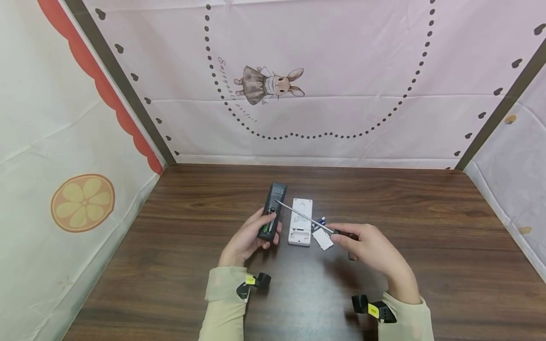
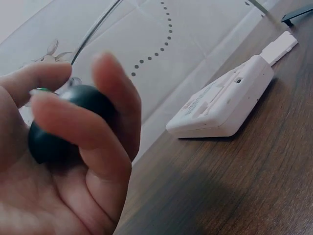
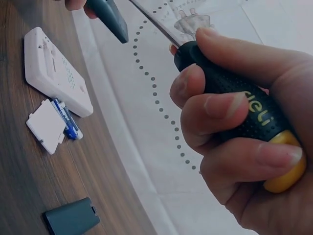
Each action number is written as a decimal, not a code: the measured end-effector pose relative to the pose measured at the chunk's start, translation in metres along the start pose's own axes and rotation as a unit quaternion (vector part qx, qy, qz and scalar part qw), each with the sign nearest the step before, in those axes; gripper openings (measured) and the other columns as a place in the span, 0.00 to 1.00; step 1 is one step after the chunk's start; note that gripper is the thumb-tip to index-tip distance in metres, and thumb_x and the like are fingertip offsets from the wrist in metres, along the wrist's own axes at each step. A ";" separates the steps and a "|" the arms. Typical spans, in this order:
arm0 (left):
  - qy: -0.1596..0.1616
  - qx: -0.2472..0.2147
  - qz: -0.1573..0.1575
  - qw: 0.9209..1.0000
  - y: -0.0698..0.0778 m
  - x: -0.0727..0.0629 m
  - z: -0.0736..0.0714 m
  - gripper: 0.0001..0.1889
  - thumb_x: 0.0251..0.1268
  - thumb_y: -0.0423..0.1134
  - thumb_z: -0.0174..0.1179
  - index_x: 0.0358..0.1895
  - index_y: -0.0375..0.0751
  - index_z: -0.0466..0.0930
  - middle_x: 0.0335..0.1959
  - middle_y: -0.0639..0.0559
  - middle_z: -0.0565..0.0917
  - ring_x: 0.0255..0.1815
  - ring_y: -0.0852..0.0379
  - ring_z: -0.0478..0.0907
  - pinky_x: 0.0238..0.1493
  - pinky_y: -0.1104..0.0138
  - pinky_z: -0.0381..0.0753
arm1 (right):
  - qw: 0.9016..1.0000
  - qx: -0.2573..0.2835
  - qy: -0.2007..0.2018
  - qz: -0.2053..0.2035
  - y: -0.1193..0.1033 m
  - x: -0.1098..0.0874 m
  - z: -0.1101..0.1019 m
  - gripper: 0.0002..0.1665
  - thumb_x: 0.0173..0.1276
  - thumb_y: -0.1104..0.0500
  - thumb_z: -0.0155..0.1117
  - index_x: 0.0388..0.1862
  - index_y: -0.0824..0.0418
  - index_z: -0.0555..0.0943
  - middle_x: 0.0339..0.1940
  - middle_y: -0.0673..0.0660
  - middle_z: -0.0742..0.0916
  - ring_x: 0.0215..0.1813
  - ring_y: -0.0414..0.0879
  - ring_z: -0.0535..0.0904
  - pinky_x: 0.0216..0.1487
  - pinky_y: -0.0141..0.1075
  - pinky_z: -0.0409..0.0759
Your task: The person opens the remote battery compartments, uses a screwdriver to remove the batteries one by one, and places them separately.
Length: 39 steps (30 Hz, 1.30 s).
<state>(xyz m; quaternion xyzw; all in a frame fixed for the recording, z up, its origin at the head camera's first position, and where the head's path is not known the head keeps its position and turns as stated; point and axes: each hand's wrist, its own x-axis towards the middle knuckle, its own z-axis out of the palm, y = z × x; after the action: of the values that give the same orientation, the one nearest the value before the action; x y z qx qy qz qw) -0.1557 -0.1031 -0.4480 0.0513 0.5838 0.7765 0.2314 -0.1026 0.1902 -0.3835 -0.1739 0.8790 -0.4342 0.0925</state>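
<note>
My left hand (image 1: 245,240) holds a black remote control (image 1: 277,193) with its back up and battery compartment uncovered. The thumb lies by that compartment; in the left wrist view the fingers curl round the remote's dark end (image 2: 54,144). My right hand (image 1: 375,246) grips a screwdriver (image 3: 230,93) by its black-and-yellow handle. Its metal shaft (image 1: 303,215) points left, with the tip over the remote's back; I cannot tell whether they touch. Between the hands a white remote control (image 1: 302,208) lies back up on the table, its battery compartment uncovered.
Blue-and-white batteries (image 3: 67,120) lie beside the white remote, next to a white battery cover (image 3: 47,126). A black battery cover (image 3: 73,217) rests on the brown wooden table (image 1: 204,203), partly behind my right hand in the head view. Printed cloth (image 1: 341,57) walls the back and sides.
</note>
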 end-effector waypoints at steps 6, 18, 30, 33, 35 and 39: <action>0.102 0.094 -0.002 0.990 -0.002 0.006 0.008 0.22 0.64 0.43 0.51 0.59 0.45 0.57 0.38 0.36 0.74 0.25 0.51 0.77 0.16 0.66 0.74 | 1.000 -0.010 0.017 0.019 0.000 0.000 0.000 0.16 0.61 0.45 0.58 0.50 0.37 0.76 0.10 0.47 0.72 0.15 0.44 0.71 0.21 0.34 0.69; 0.258 0.399 -0.031 0.879 -0.009 0.019 0.038 0.26 0.63 0.42 0.45 0.63 0.42 0.49 0.20 0.43 0.76 0.08 0.54 0.74 0.11 0.64 0.74 | 0.999 -0.030 0.025 0.030 0.000 0.001 -0.001 0.18 0.62 0.44 0.57 0.52 0.40 0.76 0.10 0.48 0.72 0.14 0.43 0.70 0.17 0.34 0.67; 0.279 0.470 -0.033 0.837 -0.013 0.026 0.054 0.37 0.61 0.40 0.51 0.68 0.48 0.38 0.37 0.40 0.75 0.10 0.58 0.73 0.12 0.67 0.72 | 0.999 -0.035 0.024 0.033 0.000 -0.001 0.000 0.21 0.61 0.42 0.56 0.52 0.42 0.76 0.09 0.48 0.71 0.14 0.42 0.70 0.18 0.34 0.68; 0.277 0.469 -0.030 0.838 -0.013 0.025 0.054 0.39 0.61 0.41 0.53 0.69 0.49 0.37 0.41 0.39 0.74 0.13 0.58 0.73 0.13 0.67 0.72 | 0.998 -0.036 0.024 0.034 -0.001 -0.002 0.000 0.19 0.62 0.45 0.57 0.52 0.42 0.76 0.09 0.48 0.71 0.14 0.42 0.70 0.18 0.35 0.68; 0.278 0.479 -0.028 0.832 -0.013 0.025 0.055 0.40 0.60 0.42 0.55 0.69 0.49 0.37 0.45 0.38 0.74 0.16 0.57 0.74 0.14 0.67 0.72 | 0.998 -0.037 0.024 0.035 -0.001 -0.002 0.000 0.19 0.62 0.46 0.57 0.52 0.42 0.76 0.09 0.48 0.71 0.14 0.42 0.70 0.18 0.35 0.68; 0.285 0.501 -0.017 0.817 -0.014 0.025 0.055 0.41 0.58 0.43 0.57 0.69 0.48 0.39 0.48 0.37 0.73 0.25 0.52 0.76 0.19 0.65 0.72 | 0.998 -0.036 0.022 0.035 -0.002 -0.003 0.000 0.19 0.61 0.43 0.57 0.52 0.41 0.76 0.09 0.48 0.71 0.14 0.42 0.70 0.18 0.35 0.68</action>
<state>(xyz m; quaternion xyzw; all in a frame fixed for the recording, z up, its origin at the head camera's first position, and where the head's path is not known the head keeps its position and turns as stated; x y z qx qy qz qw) -0.1540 -0.0411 -0.4488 -0.0739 0.9327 0.3528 0.0104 -0.0995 0.1903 -0.3820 -0.1363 0.9014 -0.4027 0.0816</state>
